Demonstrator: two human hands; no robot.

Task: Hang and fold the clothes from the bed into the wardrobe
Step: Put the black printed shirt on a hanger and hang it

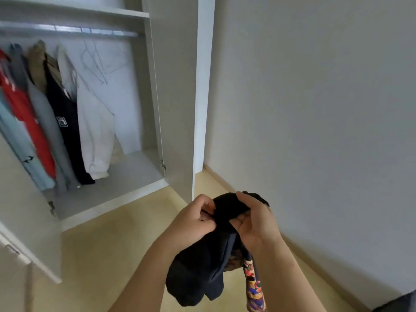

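A black garment (pixel 200 266) with a colourful printed part hangs bunched between my hands, low in the middle of the view. My left hand (pixel 193 219) pinches its top edge from the left. My right hand (pixel 256 219) grips the same bunched top from the right, thumb over the cloth. The open wardrobe (pixel 144 167) stands to the upper left, some way ahead of my hands. On its rail (pixel 67 30) hang several clothes (pixel 60 113): red, grey, light blue, dark navy and white. A few empty wire hangers (pixel 96 61) hang to the right of them.
The right wardrobe door (pixel 177 97) stands open, edge toward me; the left door (pixel 27 233) is open at the lower left. A plain wall (pixel 315 109) runs along the right. Pale wooden floor (pixel 101 255) lies below. A dark object (pixel 400 302) shows in the bottom right corner.
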